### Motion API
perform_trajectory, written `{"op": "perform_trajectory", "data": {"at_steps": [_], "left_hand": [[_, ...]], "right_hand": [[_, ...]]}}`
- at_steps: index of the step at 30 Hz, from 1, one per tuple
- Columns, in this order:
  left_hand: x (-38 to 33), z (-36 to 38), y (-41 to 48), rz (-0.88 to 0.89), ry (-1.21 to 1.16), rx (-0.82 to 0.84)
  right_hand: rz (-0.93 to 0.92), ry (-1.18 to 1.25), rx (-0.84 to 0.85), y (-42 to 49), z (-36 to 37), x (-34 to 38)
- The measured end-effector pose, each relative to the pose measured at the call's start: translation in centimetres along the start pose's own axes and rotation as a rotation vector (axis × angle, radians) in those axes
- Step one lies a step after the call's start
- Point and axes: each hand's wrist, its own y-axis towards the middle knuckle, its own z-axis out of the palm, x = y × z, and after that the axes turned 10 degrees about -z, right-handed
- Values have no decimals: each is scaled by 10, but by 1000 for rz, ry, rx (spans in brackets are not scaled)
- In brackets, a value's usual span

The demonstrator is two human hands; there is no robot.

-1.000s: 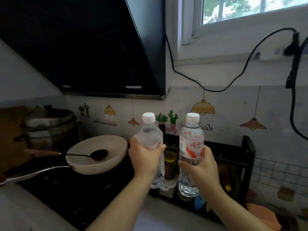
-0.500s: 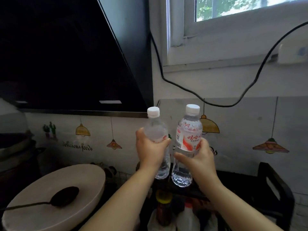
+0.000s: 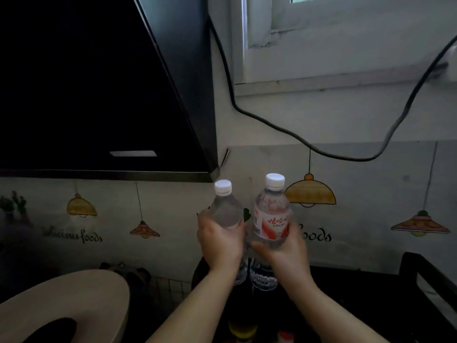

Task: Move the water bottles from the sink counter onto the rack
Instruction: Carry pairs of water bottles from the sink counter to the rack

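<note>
Two clear water bottles with white caps are held upright, side by side, against the decorated wall. My left hand (image 3: 221,240) grips the left bottle (image 3: 226,209) around its middle. The right bottle (image 3: 271,214), with a red and white label, is gripped by my right hand (image 3: 284,251). Both bottle bases hang just above the dark top shelf of the black rack (image 3: 420,276), which spreads from under my hands to the right. I cannot tell whether the bases touch the shelf.
A black range hood (image 3: 99,90) overhangs at upper left, close to the left bottle's cap. A pale pan (image 3: 74,300) sits at lower left. A black cable (image 3: 272,125) sags across the wall under the window. Condiment bottles (image 3: 243,329) stand lower in the rack.
Both hands have carried the bottles forward and lower toward the rack's top shelf. The view has closed in on the wall, and the pan has slid toward the lower left.
</note>
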Motion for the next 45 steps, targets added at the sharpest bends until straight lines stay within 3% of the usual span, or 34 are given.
{"op": "perform_trajectory", "data": {"at_steps": [8,14,23,27,40,45], "left_hand": [[5,13,6,-5,-7,41],[8,5,8,-9,-34,183],[8,-18,3,-62,199,389],[9,-19,3,-62,307,361],[14,-16,-3,96,482,129],[13,-17,-2,106,535,164]], "right_hand": [[-11,-43,-23,9,11,-17],[-30,-87,56,9,8,-17],[43,-128,227,0,-5,-10],[130,-214,252,-7,-7,-19],[74,-351,142,-12,6,-21],[87,-368,149,-14,6,-23]]}}
